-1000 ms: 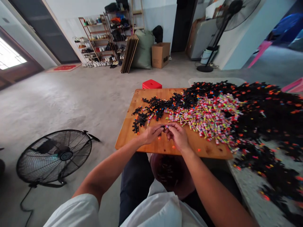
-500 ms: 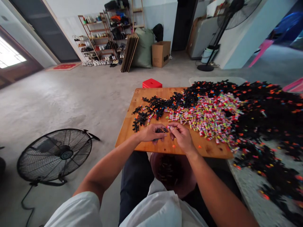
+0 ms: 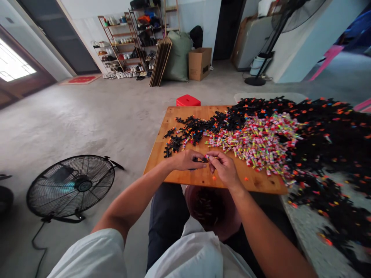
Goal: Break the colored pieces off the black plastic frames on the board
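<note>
Room: concrete floor stretched back to shoe racks (image 3: 127, 46) and a cardboard box (image 3: 199, 63); a floor fan (image 3: 71, 186) stood at the person's left.
Worktop: a wooden worktop (image 3: 174, 173) sat over the knees, with a red stool (image 3: 188, 100) just beyond its far edge.
Heaps: black plastic pieces (image 3: 188, 135) lay scattered near the hands; a bright multicoloured pile (image 3: 257, 141) lay to the right of them, well within the right arm's side.
Left hand: the left hand (image 3: 187, 160) rested low on the board, its fingers (image 3: 203, 165) pressed together around a small black piece (image 3: 199, 159).
Right hand: the right hand (image 3: 224, 170) met it from the right, fingers (image 3: 213, 157) pinching a tiny coloured part (image 3: 206, 156).
Key relation: the black piece lay just left of the coloured part, the two touching or nearly so; its long axis seemed to run left to right, though it was too small to be sure.
Nearer hand: both hands were equally close, fingertip to fingertip.
Below: a reddish bowl (image 3: 228, 227) sat in the lap under the worktop's near edge.
</note>
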Motion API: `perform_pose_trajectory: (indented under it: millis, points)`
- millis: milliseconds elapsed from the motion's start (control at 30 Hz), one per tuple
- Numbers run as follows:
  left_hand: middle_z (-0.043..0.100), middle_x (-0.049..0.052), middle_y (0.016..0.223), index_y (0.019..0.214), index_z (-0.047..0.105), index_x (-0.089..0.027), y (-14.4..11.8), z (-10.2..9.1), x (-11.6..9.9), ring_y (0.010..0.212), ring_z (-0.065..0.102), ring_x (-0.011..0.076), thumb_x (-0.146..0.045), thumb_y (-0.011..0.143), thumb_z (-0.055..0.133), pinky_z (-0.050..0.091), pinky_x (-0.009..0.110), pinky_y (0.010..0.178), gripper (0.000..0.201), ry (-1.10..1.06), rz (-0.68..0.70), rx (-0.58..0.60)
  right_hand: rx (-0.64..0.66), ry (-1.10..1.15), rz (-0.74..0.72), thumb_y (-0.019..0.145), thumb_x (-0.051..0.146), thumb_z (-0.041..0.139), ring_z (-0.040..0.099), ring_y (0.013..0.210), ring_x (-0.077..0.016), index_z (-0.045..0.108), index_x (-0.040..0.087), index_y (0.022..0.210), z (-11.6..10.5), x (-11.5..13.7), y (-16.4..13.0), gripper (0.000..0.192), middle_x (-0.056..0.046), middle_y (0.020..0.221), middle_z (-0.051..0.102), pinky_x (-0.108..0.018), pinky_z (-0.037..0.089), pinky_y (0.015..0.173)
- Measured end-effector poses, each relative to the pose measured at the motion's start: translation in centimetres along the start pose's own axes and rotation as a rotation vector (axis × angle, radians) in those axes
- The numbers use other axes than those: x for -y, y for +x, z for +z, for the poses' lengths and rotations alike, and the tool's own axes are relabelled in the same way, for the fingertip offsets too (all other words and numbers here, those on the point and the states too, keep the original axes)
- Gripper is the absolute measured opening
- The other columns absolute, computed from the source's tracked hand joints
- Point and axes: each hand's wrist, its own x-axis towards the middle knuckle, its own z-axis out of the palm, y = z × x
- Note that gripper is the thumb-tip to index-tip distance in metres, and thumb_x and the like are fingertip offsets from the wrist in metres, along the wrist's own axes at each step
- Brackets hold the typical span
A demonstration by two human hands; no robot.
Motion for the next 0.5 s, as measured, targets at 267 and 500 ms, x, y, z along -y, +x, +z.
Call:
perform_pose_trajectory:
  millis: [267,500]
  points:
    - [0.065,-0.001,0.074,0.108,0.077,-0.014,0.6,0.3,0.6,0.064,0.051,0.0092,-0.042,0.089,0.07,0.037,0.021,0.06,0.034,0.106,0.045,-0.08,0.074,-0.245,0.009,0.092,0.042,0.065,0.057,0.053,-0.0134,0.075,0.019,0.11,-1.0,0.2,-0.5,0.031,0.002,0.063,0.062,-0.025,0.046,0.052]
    - [0.072,-0.001,0.081,0.109,0.077,-0.018,-0.2,1.5,0.6,0.069,0.06,0.01,-0.03,0.087,0.07,0.041,0.019,0.065,0.026,0.245,0.112,-0.147,0.143,-0.196,0.119,0.09,0.038,0.065,0.051,0.043,-0.012,0.074,0.017,0.104,-1.5,-0.3,-1.1,0.027,0.006,0.051,0.056,-0.024,0.043,0.046]
